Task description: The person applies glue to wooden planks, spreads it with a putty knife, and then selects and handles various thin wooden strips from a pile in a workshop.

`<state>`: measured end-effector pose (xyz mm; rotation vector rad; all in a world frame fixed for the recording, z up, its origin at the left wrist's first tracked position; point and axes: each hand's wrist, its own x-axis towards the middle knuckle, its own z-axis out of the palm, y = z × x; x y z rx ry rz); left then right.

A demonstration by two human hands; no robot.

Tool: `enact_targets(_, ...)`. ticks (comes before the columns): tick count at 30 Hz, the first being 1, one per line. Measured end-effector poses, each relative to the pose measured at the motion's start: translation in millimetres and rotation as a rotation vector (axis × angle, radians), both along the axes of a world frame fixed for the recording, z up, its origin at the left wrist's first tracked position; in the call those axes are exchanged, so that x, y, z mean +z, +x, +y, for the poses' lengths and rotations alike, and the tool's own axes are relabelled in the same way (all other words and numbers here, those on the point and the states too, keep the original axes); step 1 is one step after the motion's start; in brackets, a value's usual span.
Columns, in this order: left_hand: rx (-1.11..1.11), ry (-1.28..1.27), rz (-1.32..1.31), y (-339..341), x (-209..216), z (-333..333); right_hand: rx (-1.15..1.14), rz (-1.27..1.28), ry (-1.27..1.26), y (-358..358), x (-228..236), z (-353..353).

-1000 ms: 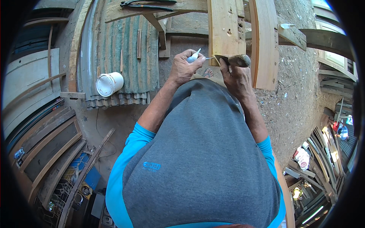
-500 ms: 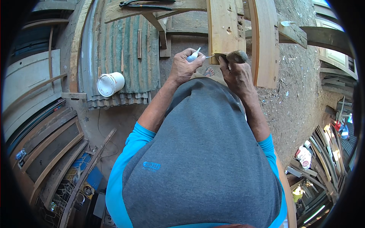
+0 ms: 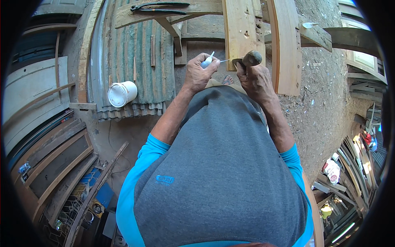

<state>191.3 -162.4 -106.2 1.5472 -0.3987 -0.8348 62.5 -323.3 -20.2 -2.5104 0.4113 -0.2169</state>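
Got a small white bottle (image 3: 206,62) tucked in the left hand (image 3: 197,74), presumably to leave thumb and finger free for pinching a thin pale sliver (image 3: 224,61). Gripping a dark blade (image 3: 237,61) with a knobby handle (image 3: 252,58) in a curled right hand (image 3: 258,81), seemingly for lining up with the sliver's tip, though too small to tell if touching. Working right by the near end of the pale plank (image 3: 241,39)

1. We see a bare earth floor (image 3: 312,109) flecked with pale scraps (image 3: 316,64).
2. To our left, corrugated sheets (image 3: 144,82) lie near a large pale panel (image 3: 35,92).
3. At lower left, we notice framed wooden panels (image 3: 61,162).
4. At lower right, bright light (image 3: 365,166) catches our heaped timber (image 3: 349,164).
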Motion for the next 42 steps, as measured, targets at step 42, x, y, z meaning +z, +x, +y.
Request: enact_targets(42,0.036,-0.429,0.340,-17.7,56.5,-29.3,-0.399,-0.459,1.064,8.0,13.9,23.6)
